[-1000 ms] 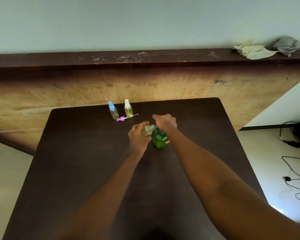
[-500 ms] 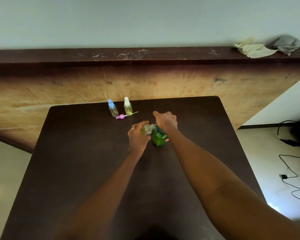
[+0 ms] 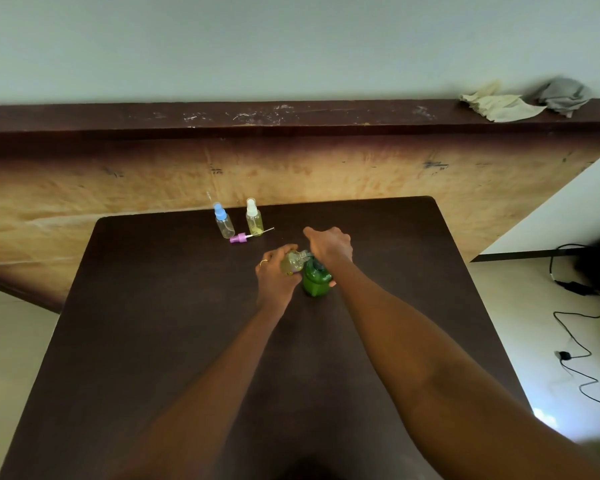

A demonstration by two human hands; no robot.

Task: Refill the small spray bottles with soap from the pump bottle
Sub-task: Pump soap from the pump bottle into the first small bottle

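We see four containers on the dark table (image 3: pixel 146 341). At the far edge stand two small spray bottles: the blue-capped bottle (image 3: pixel 224 221) looks clear and empty, and the white-capped bottle (image 3: pixel 254 218) just to its right holds yellowish liquid. A pink spray cap (image 3: pixel 239 238) with its thin tube lies on its side in front of them, touching or nearly touching the base of the white-capped one. Nearer to us stands the green pump bottle (image 3: pixel 316 281), upright on the table; we cannot tell how full it is. The fourth container, an uncapped small bottle (image 3: pixel 293 263), holds pale yellow, bubbly liquid.

That small bottle sits in the left hand (image 3: pixel 274 277), whose fingers and thumb curl round its body and tilt it so that its mouth points right, up against the pump's spout. A ring (image 3: pixel 263 262) shows on one finger. The right hand (image 3: pixel 329 245) lies over the top of the pump bottle, knuckles up, its fingers curled down over the pump head, which it hides, with one digit sticking out to the left. Both forearms reach forward from the bottom of the view and converge at the middle of the table.

On the ledge behind lie a pale cloth (image 3: pixel 499 106) and a grey cloth (image 3: pixel 563 95); a cable (image 3: pixel 577 344) trails on the floor at right.
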